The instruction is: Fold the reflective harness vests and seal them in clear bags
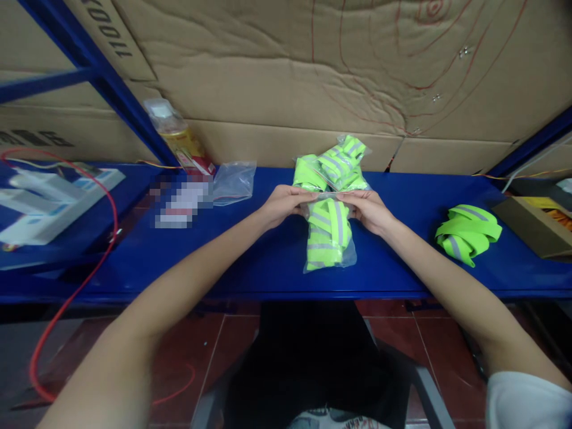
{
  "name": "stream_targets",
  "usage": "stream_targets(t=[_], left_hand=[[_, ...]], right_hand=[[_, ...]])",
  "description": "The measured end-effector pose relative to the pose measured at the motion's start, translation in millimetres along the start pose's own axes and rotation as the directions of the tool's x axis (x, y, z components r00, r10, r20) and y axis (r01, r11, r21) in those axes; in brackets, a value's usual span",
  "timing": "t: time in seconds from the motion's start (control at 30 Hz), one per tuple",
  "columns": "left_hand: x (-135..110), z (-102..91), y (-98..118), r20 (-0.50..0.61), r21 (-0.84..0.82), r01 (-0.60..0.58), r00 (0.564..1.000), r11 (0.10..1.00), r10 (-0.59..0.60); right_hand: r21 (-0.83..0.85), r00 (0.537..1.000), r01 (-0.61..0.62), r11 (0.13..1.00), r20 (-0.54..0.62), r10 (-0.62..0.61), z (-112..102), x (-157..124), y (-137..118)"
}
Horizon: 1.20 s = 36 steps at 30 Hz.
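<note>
Between my hands is a clear plastic bag (329,235) with a folded neon-yellow reflective strap inside, its top edge toward the back of the table. My left hand (286,204) pinches the left end of that edge. At the right end, the fingers of my right hand (367,210) are closed on it too. Just behind the edge lies a small pile of bagged neon straps (337,164). A loose neon strap with grey stripes (468,232) is heaped on the table to the right of my right arm.
The blue table (268,262) backs onto a cardboard wall (250,77). An empty clear bag (235,183) and a bottle (176,134) are at the back left. A white power strip (62,202) and red cable (114,208) lie far left; a cardboard box (536,226) stands far right.
</note>
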<state>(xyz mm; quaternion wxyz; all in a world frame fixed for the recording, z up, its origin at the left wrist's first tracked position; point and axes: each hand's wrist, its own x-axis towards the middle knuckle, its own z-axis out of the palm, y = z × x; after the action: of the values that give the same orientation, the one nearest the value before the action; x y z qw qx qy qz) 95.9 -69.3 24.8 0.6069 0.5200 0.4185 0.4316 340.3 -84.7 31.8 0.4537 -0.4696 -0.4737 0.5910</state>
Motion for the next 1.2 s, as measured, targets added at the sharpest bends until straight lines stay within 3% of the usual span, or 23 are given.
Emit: stream_targets(t=[0.1, 0.33, 0.53, 0.7, 0.8, 0.97, 1.07, 1.2], left_hand=[[1.4, -5.4, 1.4, 0.072, 0.014, 0.05, 0.996, 0.999, -0.051], [-3.3, 2.5, 3.7, -0.035, 0.028, -0.031, 0.999, 0.999, 0.032], [-7.5, 7.1, 4.5, -0.028, 0.049, -0.135, 0.99, 0.99, 0.137], [-3.9, 5.6, -0.3, 0.007, 0.09, -0.071, 0.997, 0.993, 0.07], [-4.0, 5.4, -2.0, 0.029, 0.1, -0.08, 0.997, 0.992, 0.078], [-7.3, 6.8, 1.1, 0.001, 0.128, -0.235, 0.972, 0.964, 0.236], [-7.0, 6.8, 2.8, -0.009, 0.14, -0.193, 0.981, 0.971, 0.196], [-6.8, 5.9, 1.0, 0.025, 0.142, -0.11, 0.994, 0.984, 0.108]], right_hand=[[-0.007, 0.999, 0.036, 0.999, -0.013, -0.036, -0.3, -1.1, -1.1], [-0.041, 0.999, 0.05, 0.998, 0.004, -0.05, -2.0, -0.8, -4.4], [-0.07, 0.989, 0.146, 0.987, 0.021, -0.145, -1.8, -2.4, -6.7], [-0.155, 0.971, 0.24, 0.958, 0.039, -0.237, -5.8, -1.4, -3.7], [-0.153, 0.973, 0.231, 0.961, 0.036, -0.228, -5.1, -1.2, -0.6], [-0.095, 0.992, 0.123, 0.988, 0.01, -0.123, -0.4, -1.8, -2.1], [-0.076, 0.995, 0.1, 0.992, -0.005, -0.101, -0.7, -1.8, -3.6], [-0.158, 0.973, 0.225, 0.961, 0.084, -0.214, -3.9, -4.2, -2.3]])
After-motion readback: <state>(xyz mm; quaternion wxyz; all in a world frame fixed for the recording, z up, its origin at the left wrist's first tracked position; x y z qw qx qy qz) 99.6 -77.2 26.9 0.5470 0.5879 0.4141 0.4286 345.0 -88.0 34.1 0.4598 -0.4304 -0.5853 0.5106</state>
